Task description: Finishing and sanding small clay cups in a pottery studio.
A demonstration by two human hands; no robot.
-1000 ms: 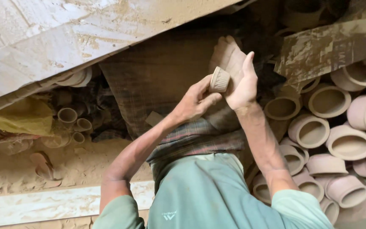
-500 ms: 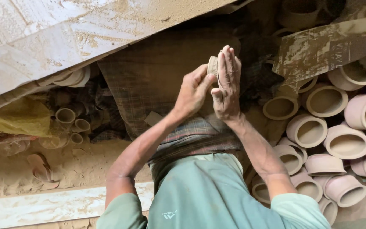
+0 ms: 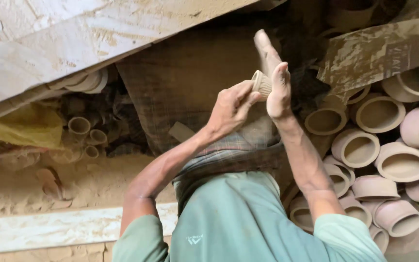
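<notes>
Head view, looking down on a person in a green shirt (image 3: 248, 228) who works clay between both hands.

Largest surfaces: a pale, mud-streaked plank (image 3: 98, 43) runs across the far left, and a second clay-smeared board (image 3: 379, 53) crosses the far right. Between them hangs a dark checked cloth (image 3: 185, 92), which continues down to the person's waist. Along the near left edge lies a whitish ledge (image 3: 59, 228), with sandy earth (image 3: 73, 184) just beyond it and a yellow sheet (image 3: 15, 131) further left.

Right side: a heap of unfired pinkish clay cups (image 3: 398, 160), open mouths turned toward the camera, lying one against another from below the smeared board down to the near right corner. A smaller cluster of little cups (image 3: 86, 133) sits in shadow at left, below the plank.

Centre: the left hand (image 3: 231, 109) has its fingers curled and its thumb stretched toward a small ribbed clay cup (image 3: 262, 83), which it pinches at the lower side. The right hand (image 3: 276, 77) is flat, fingers extended and pointing away, its palm pressed against the cup's other side. The cup is thus held in the air between the two hands, in front of the dark cloth, left of the heap of cups and well clear of them. Both forearms rise from the shirt sleeves to meet at it.
</notes>
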